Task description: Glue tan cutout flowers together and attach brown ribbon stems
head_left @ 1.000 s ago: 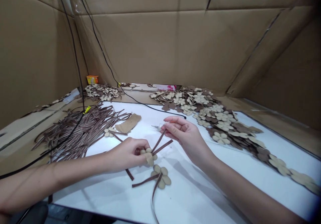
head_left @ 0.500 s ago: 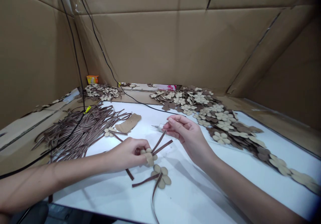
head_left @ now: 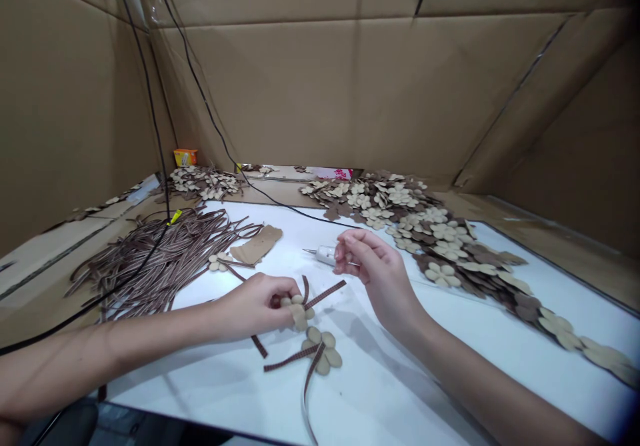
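Flower cutout (head_left: 299,313) — pinched by left fingers (head_left: 278,294); right fingers (head_left: 345,251), empty, curl beside a glue tube (head_left: 326,255).

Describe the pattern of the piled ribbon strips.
Brown ribbon strips with fine tan lengthwise stripes; best in the head view.

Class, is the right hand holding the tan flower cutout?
No, the left hand pinches the tan flower cutout; the right hand is away from it.

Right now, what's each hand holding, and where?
Left hand pinches a tan flower cutout at its left edge with the fingers. Right hand seems empty; its fingers sit beside a small white tube.
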### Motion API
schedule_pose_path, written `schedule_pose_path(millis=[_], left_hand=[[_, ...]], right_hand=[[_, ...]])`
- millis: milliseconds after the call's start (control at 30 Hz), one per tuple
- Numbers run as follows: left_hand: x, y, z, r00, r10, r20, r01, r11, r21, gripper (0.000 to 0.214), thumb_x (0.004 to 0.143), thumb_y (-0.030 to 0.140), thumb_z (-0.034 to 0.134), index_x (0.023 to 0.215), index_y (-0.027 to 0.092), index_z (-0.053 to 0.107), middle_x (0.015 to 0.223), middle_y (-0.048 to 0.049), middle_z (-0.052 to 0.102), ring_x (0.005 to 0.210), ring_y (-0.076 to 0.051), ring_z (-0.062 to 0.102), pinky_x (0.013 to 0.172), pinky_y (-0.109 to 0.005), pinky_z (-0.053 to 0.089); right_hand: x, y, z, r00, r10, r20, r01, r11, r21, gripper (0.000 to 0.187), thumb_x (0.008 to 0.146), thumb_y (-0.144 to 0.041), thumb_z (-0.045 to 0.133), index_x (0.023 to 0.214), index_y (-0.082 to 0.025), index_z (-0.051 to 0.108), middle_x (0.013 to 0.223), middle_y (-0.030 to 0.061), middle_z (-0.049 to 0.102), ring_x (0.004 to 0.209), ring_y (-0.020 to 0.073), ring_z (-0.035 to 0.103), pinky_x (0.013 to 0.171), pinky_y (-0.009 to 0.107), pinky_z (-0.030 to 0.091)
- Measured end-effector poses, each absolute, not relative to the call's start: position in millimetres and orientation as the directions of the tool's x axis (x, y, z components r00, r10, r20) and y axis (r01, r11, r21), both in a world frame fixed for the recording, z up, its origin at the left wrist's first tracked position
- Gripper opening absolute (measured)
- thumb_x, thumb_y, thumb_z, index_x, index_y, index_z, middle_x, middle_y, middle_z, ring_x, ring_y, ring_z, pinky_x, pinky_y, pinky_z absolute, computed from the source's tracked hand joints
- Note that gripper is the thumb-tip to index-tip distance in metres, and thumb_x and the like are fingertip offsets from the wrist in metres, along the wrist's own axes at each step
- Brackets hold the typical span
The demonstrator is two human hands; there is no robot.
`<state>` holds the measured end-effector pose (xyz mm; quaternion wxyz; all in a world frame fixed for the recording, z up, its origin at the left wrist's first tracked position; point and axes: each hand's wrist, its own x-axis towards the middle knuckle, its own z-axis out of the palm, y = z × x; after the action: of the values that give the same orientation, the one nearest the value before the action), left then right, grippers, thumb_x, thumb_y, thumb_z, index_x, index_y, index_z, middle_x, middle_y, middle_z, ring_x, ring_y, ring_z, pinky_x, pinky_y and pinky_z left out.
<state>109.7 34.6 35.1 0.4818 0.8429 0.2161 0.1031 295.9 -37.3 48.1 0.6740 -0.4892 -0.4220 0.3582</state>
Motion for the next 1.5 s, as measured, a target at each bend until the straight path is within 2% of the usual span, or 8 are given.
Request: schedule_pose_path(millis=[233, 400, 533, 600, 667, 933, 1267, 1500], left_hand=[[113.1, 37.9, 31.9, 0.816, 0.578, -0.026, 0.244, -0.302, 0.922, 0.009, 0.075, 0.024, 0.055, 0.074, 0.015, 0.055, 0.064, 0.0018, 0.056, 0.058, -0.010, 0.048, 0.052, -0.020, 0.035], [114.5, 41.3, 27.8, 0.771, 0.637, -0.006, 0.113, -0.126, 0.986, 0.015, 0.079, 0.030, 0.055, 0.079, 0.017, 0.049, 0.070, -0.0001, 0.058, 0.054, -0.009, 0.049, 0.049, -0.021, 0.040], [110.5, 38.0, 33.5, 0.766, 0.638, 0.072, 0.053, -0.175, 0.983, 0.013, 0.082, 0.029, 0.054, 0.081, 0.017, 0.048, 0.062, 0.0033, 0.054, 0.051, -0.008, 0.047, 0.048, -0.019, 0.039], [107.7, 34.1, 37.0, 0.770, 0.630, 0.107, 0.040, -0.214, 0.976, 0.016, 0.082, 0.032, 0.055, 0.082, 0.017, 0.048, 0.062, 0.0037, 0.053, 0.051, -0.008, 0.047, 0.049, -0.018, 0.039], [105.4, 30.6, 39.4, 0.786, 0.606, 0.123, 0.046, -0.256, 0.966, 0.019, 0.082, 0.035, 0.056, 0.081, 0.017, 0.048, 0.062, 0.0034, 0.053, 0.053, -0.008, 0.050, 0.050, -0.019, 0.040], [106.4, 31.1, 38.5, 0.794, 0.599, 0.103, 0.083, -0.275, 0.958, 0.022, 0.082, 0.038, 0.055, 0.080, 0.017, 0.050, 0.064, 0.0019, 0.054, 0.056, -0.010, 0.053, 0.049, -0.019, 0.042], [104.5, 33.8, 37.8, 0.819, 0.568, 0.077, 0.086, -0.253, 0.964, 0.034, 0.088, 0.043, 0.045, 0.078, 0.013, 0.057, 0.064, -0.0012, 0.058, 0.054, -0.010, 0.050, 0.048, -0.019, 0.037], [103.4, 36.2, 34.4, 0.823, 0.556, 0.114, 0.087, -0.323, 0.942, 0.039, 0.088, 0.046, 0.042, 0.070, 0.014, 0.054, 0.055, 0.0017, 0.050, 0.052, -0.010, 0.046, 0.049, -0.020, 0.033]], right_hand=[[293.2, -42.3, 51.0, 0.262, 0.937, 0.231, 0.043, 0.227, -0.973, 0.021, 0.081, -0.041, 0.058, 0.079, -0.020, 0.057, 0.041, -0.0111, 0.026, 0.038, 0.0063, 0.022, 0.040, 0.020, 0.033], [289.0, -48.5, 52.9, -0.033, 0.987, 0.157, 0.373, 0.158, -0.914, 0.024, 0.085, -0.042, 0.051, 0.081, -0.019, 0.058, 0.050, -0.0079, 0.030, 0.044, 0.0069, 0.024, 0.042, 0.021, 0.017], [285.8, -51.2, 48.1, -0.143, 0.960, 0.242, 0.830, 0.250, -0.499, 0.026, 0.087, -0.034, 0.044, 0.077, -0.019, 0.063, 0.047, -0.0047, 0.041, 0.044, 0.0088, 0.034, 0.048, 0.024, 0.021], [285.7, -50.5, 46.0, -0.141, 0.953, 0.270, 0.935, 0.218, -0.280, 0.027, 0.086, -0.034, 0.044, 0.077, -0.019, 0.065, 0.046, -0.0026, 0.047, 0.044, 0.0100, 0.037, 0.050, 0.025, 0.021], [286.6, -49.4, 45.5, -0.097, 0.958, 0.268, 0.963, 0.159, -0.219, 0.028, 0.085, -0.035, 0.044, 0.079, -0.018, 0.065, 0.048, -0.0007, 0.052, 0.044, 0.0117, 0.041, 0.049, 0.026, 0.021], [286.1, -53.9, 52.1, -0.114, 0.958, 0.264, 0.636, 0.275, -0.722, 0.030, 0.090, -0.034, 0.033, 0.098, -0.018, 0.058, 0.061, -0.0016, 0.053, 0.054, 0.0126, 0.047, 0.051, 0.024, 0.034], [285.5, -45.0, 47.3, -0.093, 0.996, 0.004, 0.247, 0.027, -0.969, 0.031, 0.079, -0.047, 0.059, 0.074, -0.017, 0.053, 0.060, -0.0025, 0.055, 0.048, 0.0082, 0.049, 0.045, 0.020, 0.037], [285.8, -45.3, 51.1, -0.133, 0.991, 0.017, 0.117, 0.033, -0.993, 0.030, 0.077, -0.044, 0.063, 0.073, -0.015, 0.054, 0.063, -0.0015, 0.058, 0.049, 0.0075, 0.052, 0.047, 0.020, 0.042]])
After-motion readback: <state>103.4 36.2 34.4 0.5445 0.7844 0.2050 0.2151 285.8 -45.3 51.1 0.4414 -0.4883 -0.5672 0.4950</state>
